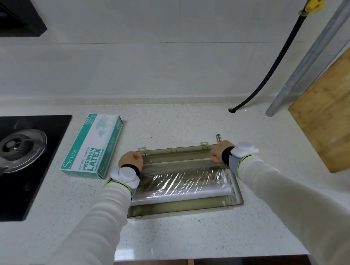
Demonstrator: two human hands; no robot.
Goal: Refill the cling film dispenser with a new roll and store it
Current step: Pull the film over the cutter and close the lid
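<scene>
L hand (pixel 131 159) and R hand (pixel 217 152) sit at opposite ends of the dispenser's far half. The fingers of both are curled down, and each seems to pinch a corner of the film's (pixel 182 177) free edge. The fingertips are hidden under the knuckles, so that's a read, not a certainty.

From the hands, the film sheet runs back toward the person to the new roll (pixel 185 193). The roll lies seated in the near trough of the open dispenser (pixel 186 209), its long axis L-R, parallel to the counter (pixel 195 232) edge and to the line between the two hands. So the pull is square to the roll, straight away from the body. The pale bar (pixel 175 160) running across the box lies just on the near side of the hands, under the sheet. Both hands are about equally far from the roll, so neither leads.

Judgement: next is laying the edge flat over that bar w/o skew, then closing up. Uneven tension would wrinkle the sheet or make it cling to itself.

A short metal rod (pixel 218 138) pokes out just beyond the R hand. A glove box (pixel 91 146) lies near the L hand, the hob (pixel 19 160) is further L, and a cutting board (pixel 331 114) is well to the R.
</scene>
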